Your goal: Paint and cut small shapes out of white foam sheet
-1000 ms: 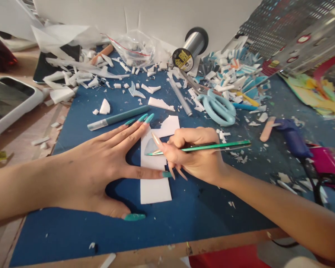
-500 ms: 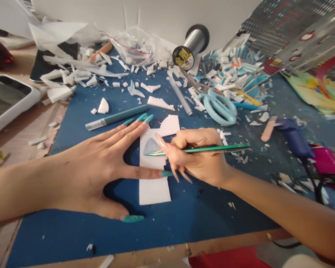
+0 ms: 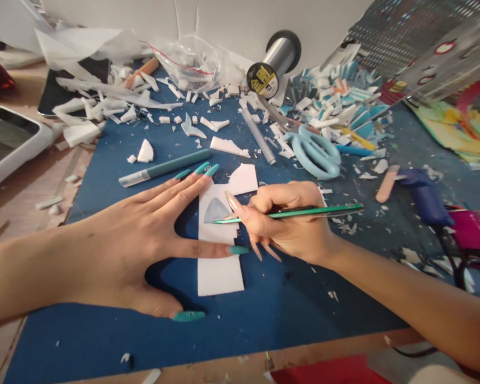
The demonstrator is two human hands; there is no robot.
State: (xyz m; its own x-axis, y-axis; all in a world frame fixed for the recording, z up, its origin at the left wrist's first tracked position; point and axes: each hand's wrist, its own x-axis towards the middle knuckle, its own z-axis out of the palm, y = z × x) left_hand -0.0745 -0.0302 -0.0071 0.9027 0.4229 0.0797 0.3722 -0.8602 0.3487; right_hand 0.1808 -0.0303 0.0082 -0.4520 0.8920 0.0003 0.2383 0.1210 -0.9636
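My left hand (image 3: 140, 245) lies flat with its fingers spread, the index finger pressing across a white foam sheet (image 3: 220, 274). A small grey, roughly triangular piece (image 3: 215, 209) rests on the sheet's upper part. My right hand (image 3: 290, 221) is closed around a slim, pointed green tool (image 3: 324, 210), held like a pen. The tool's tip meets the lower edge of the grey piece; its exact kind is unclear. Above the sheet is another white foam piece (image 3: 245, 178). A capped teal pen (image 3: 168, 166) lies just beyond my left fingertips.
Blue scissors (image 3: 314, 152), a grey marker (image 3: 258, 136) and a wire spool (image 3: 278, 58) lie at the back of the blue mat (image 3: 144, 346). Foam scraps (image 3: 344, 109) pile up behind. A blue tool (image 3: 426, 197) with a cord is at right, a phone (image 3: 12, 133) at left.
The tool tip has slid slightly right along the grey piece's lower edge, my right hand moving with it. My left hand stays spread on the sheet. The view has shifted slightly.
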